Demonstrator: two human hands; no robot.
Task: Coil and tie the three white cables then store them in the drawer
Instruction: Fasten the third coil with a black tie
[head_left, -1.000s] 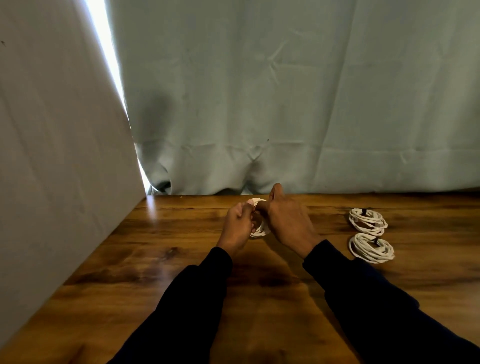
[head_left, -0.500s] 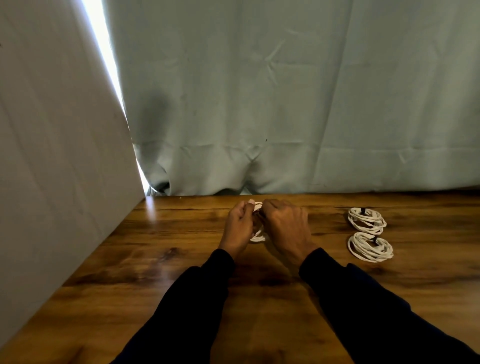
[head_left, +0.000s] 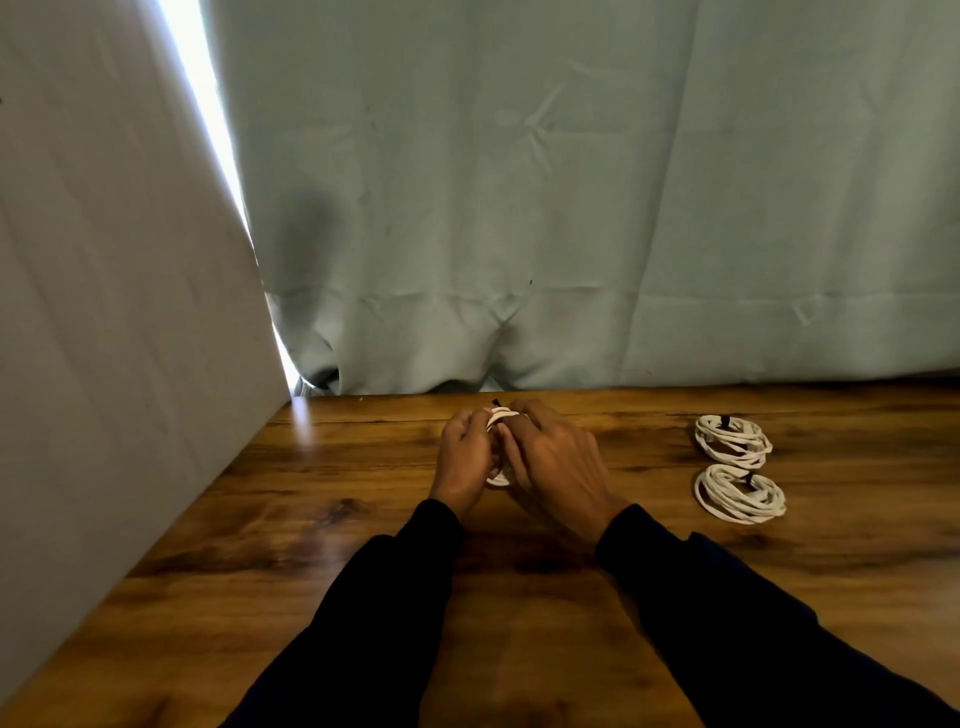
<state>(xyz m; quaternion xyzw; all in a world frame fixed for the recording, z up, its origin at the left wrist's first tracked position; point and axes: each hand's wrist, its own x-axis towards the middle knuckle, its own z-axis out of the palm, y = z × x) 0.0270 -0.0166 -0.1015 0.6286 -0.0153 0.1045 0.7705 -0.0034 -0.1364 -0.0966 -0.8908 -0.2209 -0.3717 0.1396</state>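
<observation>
A coiled white cable (head_left: 500, 415) is held upright between both hands near the middle of the wooden table (head_left: 322, 519). My left hand (head_left: 465, 457) grips its left side and my right hand (head_left: 556, 460) grips its right side, fingers curled over the top. A small dark tie end sticks up above the coil. Most of this coil is hidden by the hands. Two other white cable coils, each with a dark tie, lie on the table at the right: the far coil (head_left: 732, 439) and the near coil (head_left: 740, 493). No drawer is in view.
A pale green curtain (head_left: 571, 208) hangs along the table's far edge. A grey panel (head_left: 104, 312) stands along the left side. Dark sleeves cover both forearms.
My right hand's thumb has come down and its fingers have curled over the top of the coil. Both hands have closed in tighter around the cable.
</observation>
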